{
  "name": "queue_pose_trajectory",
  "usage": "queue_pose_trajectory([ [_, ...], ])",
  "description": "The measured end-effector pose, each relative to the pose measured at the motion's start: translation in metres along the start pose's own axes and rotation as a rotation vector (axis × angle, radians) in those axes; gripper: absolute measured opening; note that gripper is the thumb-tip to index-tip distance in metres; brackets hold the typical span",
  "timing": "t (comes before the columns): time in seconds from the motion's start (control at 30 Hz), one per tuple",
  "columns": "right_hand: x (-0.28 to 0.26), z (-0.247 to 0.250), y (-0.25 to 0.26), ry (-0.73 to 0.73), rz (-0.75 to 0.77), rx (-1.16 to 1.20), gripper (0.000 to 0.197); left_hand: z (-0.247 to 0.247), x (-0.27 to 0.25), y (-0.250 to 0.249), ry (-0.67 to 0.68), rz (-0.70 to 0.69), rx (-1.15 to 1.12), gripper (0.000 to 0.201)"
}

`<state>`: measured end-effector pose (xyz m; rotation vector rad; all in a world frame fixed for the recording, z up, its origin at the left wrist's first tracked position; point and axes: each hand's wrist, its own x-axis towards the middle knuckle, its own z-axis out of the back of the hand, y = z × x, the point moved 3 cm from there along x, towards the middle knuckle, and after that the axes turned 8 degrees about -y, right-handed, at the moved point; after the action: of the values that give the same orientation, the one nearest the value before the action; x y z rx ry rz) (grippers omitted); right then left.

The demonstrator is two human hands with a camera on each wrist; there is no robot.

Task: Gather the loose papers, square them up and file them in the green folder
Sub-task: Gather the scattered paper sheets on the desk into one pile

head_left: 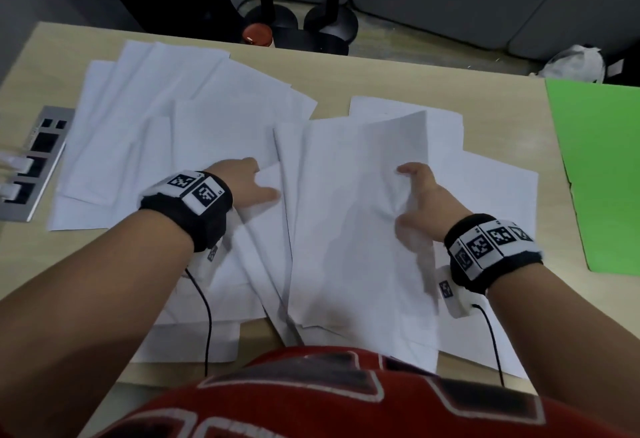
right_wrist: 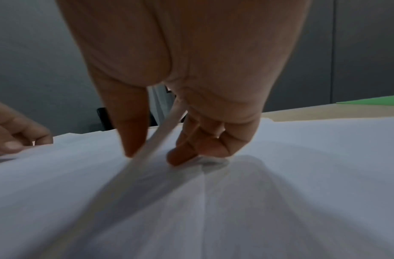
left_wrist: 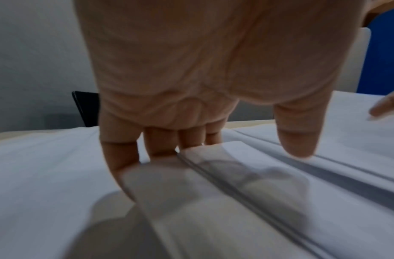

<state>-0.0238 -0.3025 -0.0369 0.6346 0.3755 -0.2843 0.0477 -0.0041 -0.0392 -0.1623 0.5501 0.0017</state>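
Several loose white papers lie spread over the wooden table. The green folder lies flat at the right edge, apart from the papers. My left hand has its fingers slipped under the edge of some sheets, and its thumb lies on top. My right hand pinches a raised, crumpled sheaf of papers near the middle. In the right wrist view a paper edge stands between thumb and fingers. Both hands are about a sheet's width apart.
An inset socket panel with white plugs sits at the table's left edge. Black stand bases and a red-capped thing are just beyond the far edge. A crumpled white bag lies behind the folder.
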Motion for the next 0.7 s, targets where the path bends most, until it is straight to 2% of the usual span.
queue_pose_trajectory([
  [0.07,-0.001,-0.001,-0.002,-0.023,0.079,0.065,0.087,-0.003,-0.002,0.004,0.037,-0.021,0.037,0.043],
  [0.13,0.001,0.003,-0.011,-0.251,0.067,0.223,0.082,-0.002,-0.001,0.007,-0.020,-0.056,-0.011,0.036],
  [0.2,0.006,0.009,-0.030,-0.495,-0.104,0.147,0.072,0.005,0.001,0.007,-0.169,-0.084,-0.143,0.032],
  [0.23,0.007,0.009,-0.040,-0.528,-0.232,0.042,0.071,0.010,0.002,0.006,-0.266,-0.072,-0.247,0.031],
  [0.27,0.007,0.007,-0.047,-0.501,-0.324,-0.067,0.073,0.017,0.002,0.005,-0.366,-0.037,-0.388,0.029],
  [0.33,0.008,-0.004,-0.052,-0.359,-0.316,-0.250,0.079,0.030,0.000,0.002,-0.484,0.067,-0.753,0.030],
  [0.4,0.012,-0.017,-0.047,-0.218,-0.182,-0.270,0.081,0.033,0.002,-0.002,-0.456,0.152,-1.025,0.038],
  [0.43,0.014,-0.020,-0.044,-0.195,-0.125,-0.189,0.081,0.030,0.002,-0.003,-0.417,0.176,-1.061,0.046],
  [0.5,0.015,-0.015,-0.040,-0.289,-0.108,0.047,0.074,0.019,-0.001,-0.003,-0.343,0.191,-1.002,0.066],
  [0.53,0.014,-0.010,-0.042,-0.394,-0.150,0.106,0.071,0.009,-0.004,0.000,-0.313,0.197,-0.969,0.076],
  [0.6,0.010,0.002,-0.058,-0.598,-0.331,0.058,0.073,-0.010,-0.014,0.006,-0.283,0.227,-0.966,0.086],
  [0.67,0.004,0.008,-0.077,-0.671,-0.568,0.001,0.084,-0.030,-0.021,0.013,-0.230,0.262,-0.980,0.088],
  [0.7,0.001,0.009,-0.083,-0.669,-0.637,-0.005,0.088,-0.039,-0.024,0.014,-0.164,0.242,-0.969,0.087],
])
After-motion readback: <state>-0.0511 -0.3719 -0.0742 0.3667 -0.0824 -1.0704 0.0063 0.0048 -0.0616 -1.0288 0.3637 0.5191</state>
